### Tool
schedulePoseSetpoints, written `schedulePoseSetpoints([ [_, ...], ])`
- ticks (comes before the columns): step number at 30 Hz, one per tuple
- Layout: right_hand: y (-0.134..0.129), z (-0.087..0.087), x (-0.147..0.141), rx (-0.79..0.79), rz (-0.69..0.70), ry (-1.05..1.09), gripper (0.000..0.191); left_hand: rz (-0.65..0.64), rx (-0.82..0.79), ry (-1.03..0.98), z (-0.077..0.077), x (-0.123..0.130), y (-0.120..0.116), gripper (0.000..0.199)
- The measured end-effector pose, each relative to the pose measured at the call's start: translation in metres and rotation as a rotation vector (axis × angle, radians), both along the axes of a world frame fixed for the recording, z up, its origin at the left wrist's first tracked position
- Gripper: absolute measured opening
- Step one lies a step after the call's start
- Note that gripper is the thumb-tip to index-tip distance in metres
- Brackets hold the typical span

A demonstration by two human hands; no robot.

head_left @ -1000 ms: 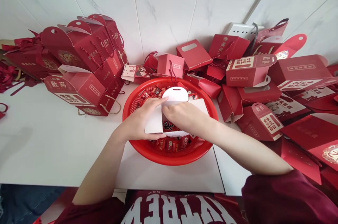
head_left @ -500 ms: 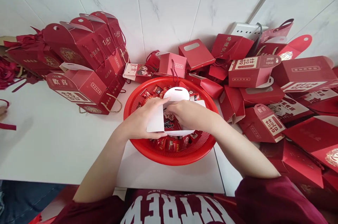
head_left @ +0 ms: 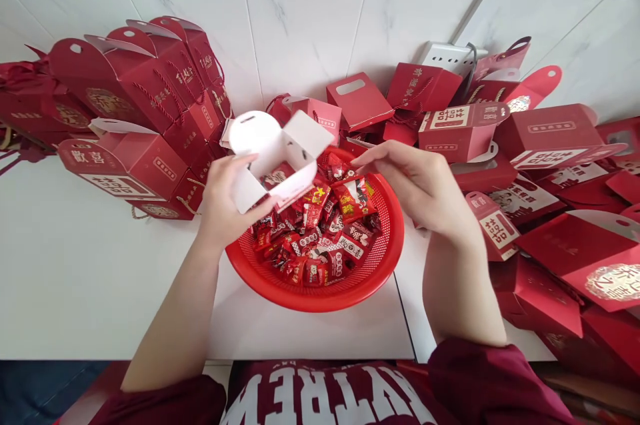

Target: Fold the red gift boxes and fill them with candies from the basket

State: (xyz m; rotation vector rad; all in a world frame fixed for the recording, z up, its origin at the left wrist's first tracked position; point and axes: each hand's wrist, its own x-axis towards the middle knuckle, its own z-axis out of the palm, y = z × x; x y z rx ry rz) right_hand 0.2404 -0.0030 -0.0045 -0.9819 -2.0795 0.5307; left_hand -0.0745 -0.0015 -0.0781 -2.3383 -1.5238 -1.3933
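Note:
My left hand [head_left: 233,195] is closed on the side of an opened paper candy box [head_left: 300,179], white inside, its flaps standing up. The box is tilted above the left part of a red plastic basket [head_left: 320,301], and a red wrapped piece shows inside it. The basket holds many red-wrapped candies [head_left: 320,245]. Over its right rim is my right hand [head_left: 415,181], fingers partly bent and apart, tips close to a red candy packet [head_left: 354,198]. Nothing shows in its grasp.
Stacked red gift boxes [head_left: 145,85] with rope handles stand at the left. More red boxes [head_left: 465,131] are piled to the right and behind the basket, by a white power strip [head_left: 445,57] against the tiled wall [head_left: 305,11]. The tabletop [head_left: 125,278] is white.
My right hand has come out of the box and moved right, over the candies. My left hand has lifted the box up and to the left, tilting it.

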Motion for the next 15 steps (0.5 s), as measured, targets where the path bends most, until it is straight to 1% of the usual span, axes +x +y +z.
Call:
schedulePoseSetpoints([
  [2,0.005,-0.006,0.014,-0.074,-0.123,-0.072,0.027,0.109,0.041,-0.018,-0.003,-0.004,0.004,0.064],
  [3,0.010,-0.011,0.017,-0.128,-0.174,-0.153,0.028,0.125,0.043,-0.009,-0.005,-0.004,0.005,0.066],
  [5,0.021,-0.026,0.017,-0.242,-0.275,-0.405,0.031,0.104,0.012,0.056,-0.007,-0.003,0.005,0.070],
  [7,0.032,-0.044,0.009,-0.319,-0.372,-0.656,0.034,0.078,-0.039,0.142,-0.008,0.000,0.003,0.072],
  [8,0.036,-0.052,0.002,-0.345,-0.398,-0.743,0.035,0.077,-0.056,0.172,-0.007,0.002,0.002,0.072],
  [9,0.039,-0.059,-0.005,-0.368,-0.405,-0.798,0.038,0.084,-0.064,0.189,-0.007,0.003,0.001,0.071],
  [11,0.043,-0.070,-0.016,-0.407,-0.383,-0.827,0.048,0.100,-0.057,0.195,-0.006,0.005,0.000,0.068],
  [13,0.042,-0.074,-0.020,-0.440,-0.330,-0.845,0.055,0.110,-0.049,0.201,-0.005,0.006,0.000,0.065],
  [15,0.038,-0.071,-0.017,-0.459,-0.264,-0.854,0.055,0.113,-0.041,0.207,-0.005,0.006,0.000,0.064],
])
